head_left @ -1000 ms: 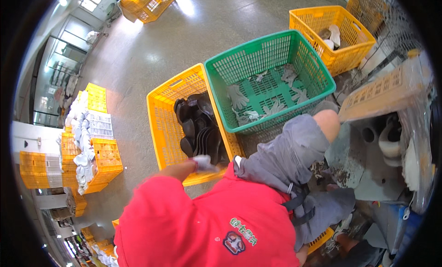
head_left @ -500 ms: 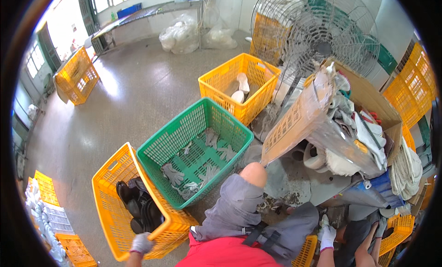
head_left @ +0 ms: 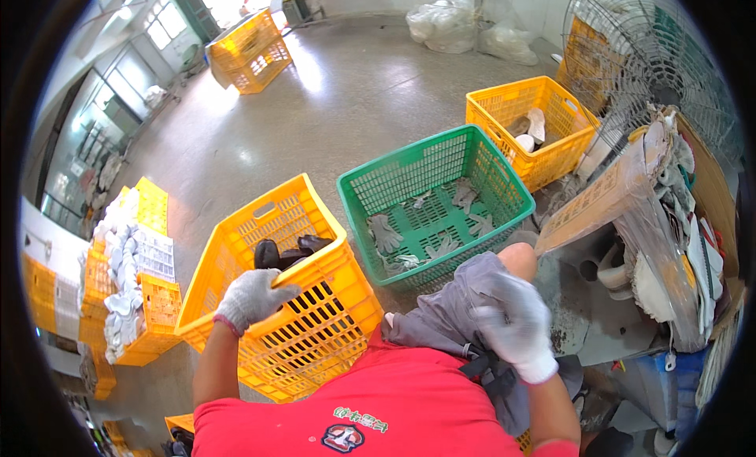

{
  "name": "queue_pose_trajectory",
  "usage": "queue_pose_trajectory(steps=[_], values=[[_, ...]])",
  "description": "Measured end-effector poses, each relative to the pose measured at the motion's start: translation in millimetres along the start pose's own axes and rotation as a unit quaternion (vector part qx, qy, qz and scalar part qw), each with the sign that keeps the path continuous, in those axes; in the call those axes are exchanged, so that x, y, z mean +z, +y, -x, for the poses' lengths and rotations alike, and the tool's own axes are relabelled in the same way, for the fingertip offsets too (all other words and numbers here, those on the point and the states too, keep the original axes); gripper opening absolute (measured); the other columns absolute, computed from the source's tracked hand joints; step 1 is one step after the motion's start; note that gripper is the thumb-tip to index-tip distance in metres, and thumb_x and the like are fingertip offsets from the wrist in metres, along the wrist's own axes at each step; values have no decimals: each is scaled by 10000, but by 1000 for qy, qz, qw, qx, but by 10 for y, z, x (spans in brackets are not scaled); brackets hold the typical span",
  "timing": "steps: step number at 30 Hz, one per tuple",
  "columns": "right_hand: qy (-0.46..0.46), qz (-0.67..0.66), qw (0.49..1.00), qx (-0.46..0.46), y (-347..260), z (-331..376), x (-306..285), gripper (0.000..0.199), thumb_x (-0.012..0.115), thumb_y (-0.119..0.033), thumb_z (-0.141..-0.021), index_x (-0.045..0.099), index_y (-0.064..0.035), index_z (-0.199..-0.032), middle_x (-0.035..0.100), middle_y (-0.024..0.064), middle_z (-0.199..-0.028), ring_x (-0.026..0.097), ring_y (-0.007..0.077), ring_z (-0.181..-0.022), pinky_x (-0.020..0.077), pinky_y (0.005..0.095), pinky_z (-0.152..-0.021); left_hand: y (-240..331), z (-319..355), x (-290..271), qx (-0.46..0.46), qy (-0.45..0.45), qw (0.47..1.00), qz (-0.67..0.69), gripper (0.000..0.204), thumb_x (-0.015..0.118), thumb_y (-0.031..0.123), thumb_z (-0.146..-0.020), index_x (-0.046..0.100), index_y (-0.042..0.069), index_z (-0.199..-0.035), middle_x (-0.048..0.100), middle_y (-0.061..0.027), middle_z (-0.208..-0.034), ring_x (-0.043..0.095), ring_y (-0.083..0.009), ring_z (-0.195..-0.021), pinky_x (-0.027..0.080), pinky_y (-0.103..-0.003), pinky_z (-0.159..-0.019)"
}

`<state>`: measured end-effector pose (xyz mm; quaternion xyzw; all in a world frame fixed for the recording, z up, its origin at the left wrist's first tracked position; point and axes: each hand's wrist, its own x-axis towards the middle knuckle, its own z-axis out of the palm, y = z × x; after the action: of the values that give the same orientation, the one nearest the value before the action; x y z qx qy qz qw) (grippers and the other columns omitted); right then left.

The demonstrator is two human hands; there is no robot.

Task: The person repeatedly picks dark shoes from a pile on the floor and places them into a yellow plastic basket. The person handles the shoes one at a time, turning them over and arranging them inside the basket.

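Observation:
My left hand [head_left: 253, 298], in a grey-white knit glove, is closed over the near rim of a yellow plastic crate [head_left: 319, 319]. Inside that crate, black shoes [head_left: 285, 256] show above the rim; the rest of its contents is hidden by the wall. My right hand [head_left: 516, 323], in a white glove, is raised over my grey-trousered leg. Motion smears its fingers, and I cannot make out anything in them. A green crate [head_left: 437, 158] with several grey gloves [head_left: 386, 233] spread on its bottom stands just right of the yellow one.
Another yellow crate [head_left: 528, 95] with white shoes or soles stands beyond the green crate. At right are a torn cardboard box [head_left: 594, 197] of gloves and cloths and a wire-caged fan [head_left: 661, 79]. Stacked yellow crates [head_left: 161, 292] with white items stand at left.
My view has swung left. My left hand has shifted along the yellow crate's rim, and the crate has turned. A white-gloved hand seen low at right before; now my right hand is raised near my leg.

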<state>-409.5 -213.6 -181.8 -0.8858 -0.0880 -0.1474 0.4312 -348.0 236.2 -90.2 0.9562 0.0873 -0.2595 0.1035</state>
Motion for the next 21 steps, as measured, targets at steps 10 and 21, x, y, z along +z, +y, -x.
queue_pose_trajectory(steps=[10,21], values=[[-181,57,885,-425,-1140,-761,975,415,967,-405,-597,643,-179,-722,611,37,-687,642,265,-685,503,473,-952,504,1239,230,189,-147,970,-27,485,648,298,-1008,496,101,-1424,761,-268,-1005,741,-508,-961,579,-582,-838],[-15,96,922,-375,-695,-445,900,387,939,-298,-632,631,-157,-818,591,51,-767,613,301,-806,454,496,-912,576,416,278,355,60,917,-170,461,715,315,-951,652,260,-1405,787,-153,-943,770,-414,-886,609,-543,-739]])
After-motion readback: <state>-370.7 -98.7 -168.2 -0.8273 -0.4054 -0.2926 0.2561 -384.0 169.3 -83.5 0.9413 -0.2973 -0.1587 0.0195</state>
